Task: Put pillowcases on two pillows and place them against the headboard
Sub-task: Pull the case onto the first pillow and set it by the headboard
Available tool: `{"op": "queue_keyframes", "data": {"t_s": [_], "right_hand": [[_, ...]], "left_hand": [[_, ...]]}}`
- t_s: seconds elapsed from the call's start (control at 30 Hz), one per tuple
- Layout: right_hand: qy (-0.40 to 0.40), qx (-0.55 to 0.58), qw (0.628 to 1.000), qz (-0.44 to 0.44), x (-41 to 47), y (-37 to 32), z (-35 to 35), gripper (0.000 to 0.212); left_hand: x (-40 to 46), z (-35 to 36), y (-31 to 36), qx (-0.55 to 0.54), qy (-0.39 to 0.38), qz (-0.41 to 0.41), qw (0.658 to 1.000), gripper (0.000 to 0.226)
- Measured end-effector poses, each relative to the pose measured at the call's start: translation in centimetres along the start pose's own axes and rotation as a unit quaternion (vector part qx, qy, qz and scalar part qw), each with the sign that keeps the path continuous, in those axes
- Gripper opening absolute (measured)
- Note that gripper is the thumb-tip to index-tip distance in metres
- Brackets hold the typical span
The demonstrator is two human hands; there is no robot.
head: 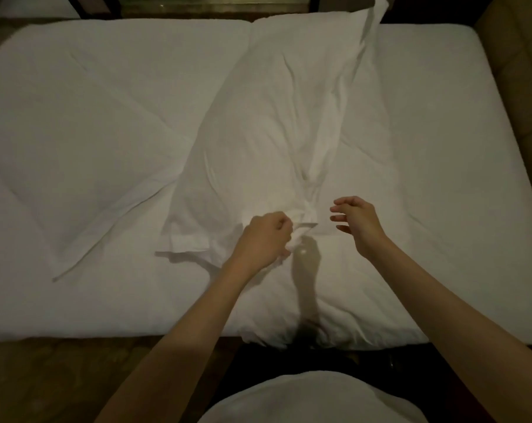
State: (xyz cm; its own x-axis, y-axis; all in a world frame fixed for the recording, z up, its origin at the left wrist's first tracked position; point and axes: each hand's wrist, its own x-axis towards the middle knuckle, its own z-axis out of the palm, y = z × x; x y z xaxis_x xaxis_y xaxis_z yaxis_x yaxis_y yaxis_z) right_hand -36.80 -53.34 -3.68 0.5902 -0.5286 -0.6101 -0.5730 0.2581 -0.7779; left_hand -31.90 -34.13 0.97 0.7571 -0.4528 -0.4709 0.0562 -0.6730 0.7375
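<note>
Left hand (263,236) clenching pillowcase (258,148), right hand (354,219) loose

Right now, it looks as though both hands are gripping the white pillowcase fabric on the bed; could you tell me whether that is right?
Not quite. Only the left hand is closed on the bunched white pillowcase fabric on the bed. The right hand is open, fingers spread, holding nothing. The head view shows this.

Dim bedroom, low warm light.
Brown wooden floor (75,377) below the hands; tan padded furniture (515,71) far right of them.
</note>
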Motion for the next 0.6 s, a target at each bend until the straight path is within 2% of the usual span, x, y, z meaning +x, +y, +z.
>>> {"op": "queue_keyframes", "data": {"t_s": [0.07, 0.23, 0.33, 0.47, 0.6], "right_hand": [[0.006, -0.002, 1.0, 0.005, 0.8, -0.5, 0.6, 0.015], [0.018, -0.017, 0.999, 0.03, 2.9, -2.7, 2.6, 0.042], [0.006, -0.025, 0.999, 0.038, 4.4, -4.0, 4.2, 0.05], [-0.013, -0.032, 0.998, 0.043, 6.4, -5.1, 6.4, 0.082], [-0.002, -0.06, 0.997, 0.038, 8.6, -5.8, 8.4, 0.109]], "left_hand": [[2.1, -1.0, -0.1, -0.027, 0.04, 0.006, 0.999, 0.025], [8.4, -5.1, -1.6, -0.062, 0.125, 0.033, 0.99, 0.022], [12.9, -8.0, -3.0, -0.089, 0.169, 0.023, 0.981, 0.023], [17.9, -11.2, -4.8, -0.097, 0.23, 0.007, 0.968, 0.023], [22.6, -14.1, -7.1, -0.056, 0.276, -0.034, 0.959, 0.023]]}}
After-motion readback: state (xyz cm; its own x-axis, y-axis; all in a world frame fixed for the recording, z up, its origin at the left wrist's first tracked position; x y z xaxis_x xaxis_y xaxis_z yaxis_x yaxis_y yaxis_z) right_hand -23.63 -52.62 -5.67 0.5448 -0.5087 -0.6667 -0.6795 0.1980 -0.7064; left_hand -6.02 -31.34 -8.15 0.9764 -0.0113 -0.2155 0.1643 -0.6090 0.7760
